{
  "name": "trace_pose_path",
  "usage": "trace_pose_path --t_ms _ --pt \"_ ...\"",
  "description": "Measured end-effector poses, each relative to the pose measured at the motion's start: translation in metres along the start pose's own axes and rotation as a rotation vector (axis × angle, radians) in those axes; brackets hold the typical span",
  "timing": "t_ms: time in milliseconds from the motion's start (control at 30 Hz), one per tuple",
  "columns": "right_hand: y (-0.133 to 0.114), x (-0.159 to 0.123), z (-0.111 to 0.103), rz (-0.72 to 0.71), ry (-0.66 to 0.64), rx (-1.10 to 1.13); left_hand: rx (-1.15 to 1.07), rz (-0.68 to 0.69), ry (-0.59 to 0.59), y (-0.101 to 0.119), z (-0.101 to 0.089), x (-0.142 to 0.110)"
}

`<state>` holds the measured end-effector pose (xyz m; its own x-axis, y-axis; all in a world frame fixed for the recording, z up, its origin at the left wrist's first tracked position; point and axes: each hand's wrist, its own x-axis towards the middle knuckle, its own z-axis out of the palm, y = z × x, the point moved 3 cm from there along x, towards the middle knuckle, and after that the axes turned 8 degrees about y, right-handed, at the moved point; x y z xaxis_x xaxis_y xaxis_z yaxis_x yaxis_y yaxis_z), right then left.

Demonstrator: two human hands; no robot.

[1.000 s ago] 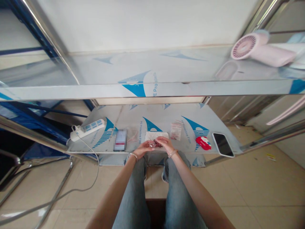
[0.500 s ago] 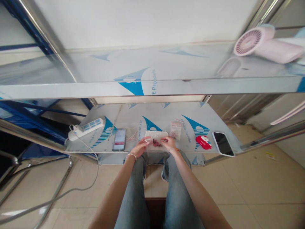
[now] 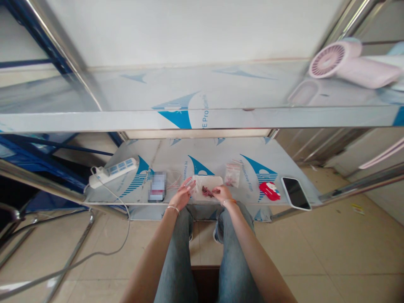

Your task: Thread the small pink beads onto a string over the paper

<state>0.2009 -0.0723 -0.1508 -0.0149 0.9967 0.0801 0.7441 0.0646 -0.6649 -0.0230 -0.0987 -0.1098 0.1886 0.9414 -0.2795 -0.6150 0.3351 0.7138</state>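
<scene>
A shallow white tray (image 3: pixel 198 182) lies near the front edge of the lower shelf. Small dark red pieces (image 3: pixel 206 192) are heaped in it, too small to name. My right hand (image 3: pixel 223 194) reaches over the tray's right side, its fingertips pinched together at the end of the heap. At the tray's left edge is my left hand (image 3: pixel 182 195), fingers stretched out and apart, with nothing visible in them. Right behind my right hand lies a clear zip bag (image 3: pixel 232 174) with some reddish contents. Another clear bag (image 3: pixel 173 179) is beyond my left hand.
A phone with a blurred screen (image 3: pixel 157 187) and a white power strip (image 3: pixel 113 171) lie to the left. Rightward are a red and white item (image 3: pixel 269 191) and a white phone (image 3: pixel 296 193). The upper shelf (image 3: pixel 126 119) holds a pink handheld fan (image 3: pixel 356 65).
My left hand has drawn slightly left, off the tray, and its fingers have spread. My right hand has moved down a little to the dark red pieces, fingers pinching.
</scene>
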Motion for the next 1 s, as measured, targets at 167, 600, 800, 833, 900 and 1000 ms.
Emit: trace_pose_path --t_ms 167,600,800,833,900,1000 --pt "-0.004 -0.002 0.001 -0.035 0.024 -0.097 0.026 0.015 0.014 0.000 0.002 -0.001" --pt "-0.024 -0.003 -0.023 0.062 0.395 0.523 0.238 0.129 0.090 -0.006 0.012 -0.003" --pt "-0.081 -0.010 -0.026 -0.186 0.308 0.521 0.269 0.149 0.039 -0.004 0.017 -0.006" --pt "-0.089 -0.010 -0.026 -0.238 0.276 0.497 0.275 0.158 0.024 -0.003 0.018 -0.006" --pt "-0.098 -0.008 -0.025 -0.328 0.223 0.424 0.280 0.173 0.002 -0.003 0.019 -0.006" --pt "-0.090 -0.002 -0.026 -0.337 0.248 0.335 0.275 0.163 0.023 -0.003 0.019 -0.005"
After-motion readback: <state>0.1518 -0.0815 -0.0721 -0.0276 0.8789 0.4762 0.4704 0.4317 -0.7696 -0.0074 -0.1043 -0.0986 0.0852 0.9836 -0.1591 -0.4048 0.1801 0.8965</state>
